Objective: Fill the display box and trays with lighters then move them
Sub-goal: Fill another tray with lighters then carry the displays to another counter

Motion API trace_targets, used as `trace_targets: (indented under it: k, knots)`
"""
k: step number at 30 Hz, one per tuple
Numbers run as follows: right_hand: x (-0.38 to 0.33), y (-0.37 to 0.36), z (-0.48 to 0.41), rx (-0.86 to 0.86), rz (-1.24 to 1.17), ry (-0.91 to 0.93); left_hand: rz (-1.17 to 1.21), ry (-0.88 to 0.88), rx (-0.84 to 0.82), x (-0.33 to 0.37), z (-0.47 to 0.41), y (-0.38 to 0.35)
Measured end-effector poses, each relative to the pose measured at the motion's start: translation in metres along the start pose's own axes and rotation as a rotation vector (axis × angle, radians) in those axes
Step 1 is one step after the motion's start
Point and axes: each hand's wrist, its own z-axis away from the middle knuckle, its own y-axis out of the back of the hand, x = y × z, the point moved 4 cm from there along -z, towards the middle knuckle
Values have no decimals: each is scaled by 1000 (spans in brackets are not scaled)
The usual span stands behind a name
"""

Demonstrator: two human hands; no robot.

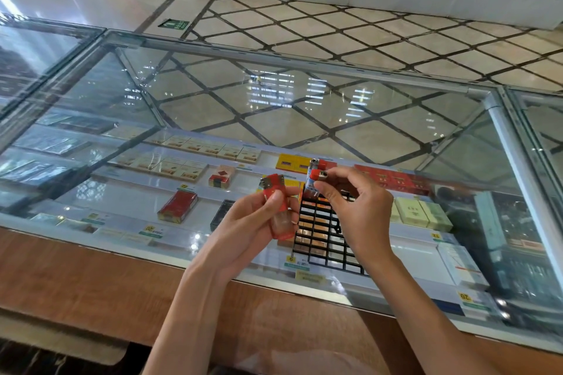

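Red translucent plastic lighters (pixel 278 207), at least two, are gripped together in the left hand (pixel 253 222), with the thumb pressed across their front, just left of a black plastic grid tray (pixel 320 240). A single red-capped lighter with a pale blue body (pixel 313 181) is pinched between thumb and fingertips of the right hand (pixel 356 207), above the tray's far edge. Another red lighter with a silver top (pixel 318 164) is seen just behind it; whether it stands in a cell cannot be told. The tray is laid on a glass counter top (pixel 213 100), under which boxed cigarette packs (pixel 177 205) are shelved. A brown wooden ledge (pixel 91 277) runs along the near side.
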Motion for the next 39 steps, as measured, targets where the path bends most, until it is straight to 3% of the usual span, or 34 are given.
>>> trace_targets:
  k: [8, 12, 15, 19, 22, 26, 31, 39]
  knots:
    - [1, 9, 8, 39, -162, -146, -222, -17, -6, 3, 3, -16]
    - [-13, 13, 9, -168, -297, -143, -352, -34, 32, 0, 0, -22]
    - [-15, 14, 11, -216, -305, -142, -421, -60, 61, -5, -4, -27]
    - [-6, 19, 10, -231, -516, -248, -431, -48, 80, -9, -6, -27]
    - [11, 31, 3, -151, -707, -359, -241, 1, 60, -10, -6, -20]
    - [22, 42, -10, 3, -413, -255, -72, 42, 39, -10, -2, -10]
    - [20, 29, -16, 6, -160, -117, -137, 45, -7, -8, 0, -10]
    - [10, 16, -14, -37, 31, 53, -169, 33, -64, -4, 2, -13]
